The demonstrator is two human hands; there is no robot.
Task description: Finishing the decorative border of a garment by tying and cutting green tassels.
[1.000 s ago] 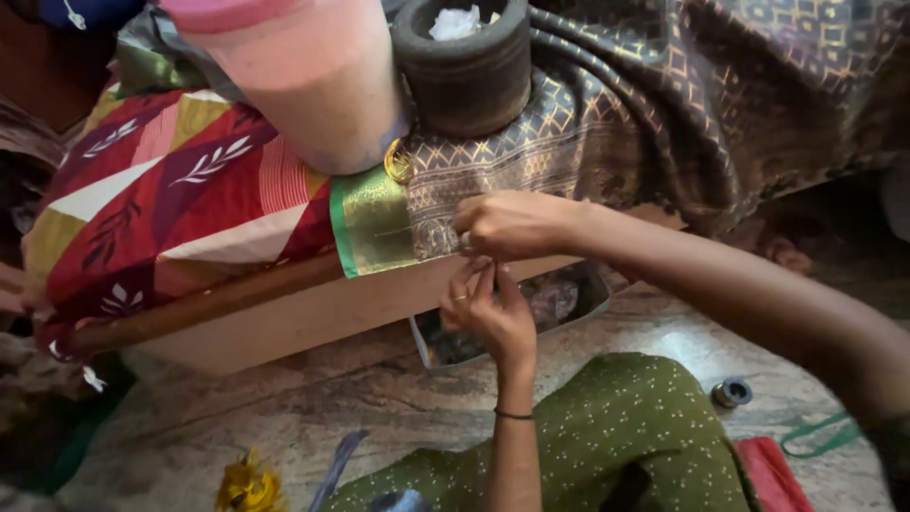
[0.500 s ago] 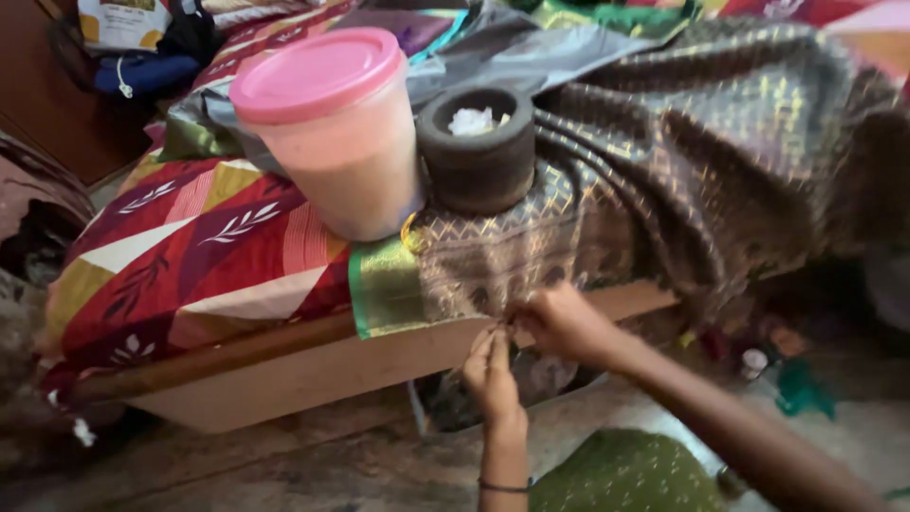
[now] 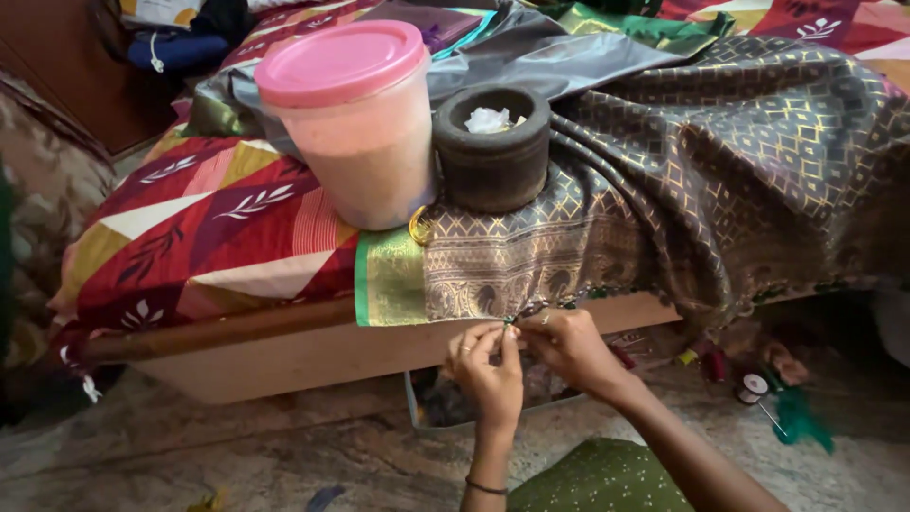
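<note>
At the bed's edge (image 3: 284, 327), both hands (image 3: 531, 356) pinch the brocade cloth's hem (image 3: 493, 284), seemingly holding thread.

Soft, even indoor light, fairly bright from above. Dim at left edge and under bed frame (image 3: 284, 356). Faint sheen on pink lid (image 3: 339, 59). Sharp centre, slight wide-angle stretch toward corners.

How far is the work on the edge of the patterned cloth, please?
Done: cannot tell from here. In hand: left hand and right hand pinch the hem of the grey-gold cloth at one spot. Left: the hem to the right, still hanging untouched.
</note>
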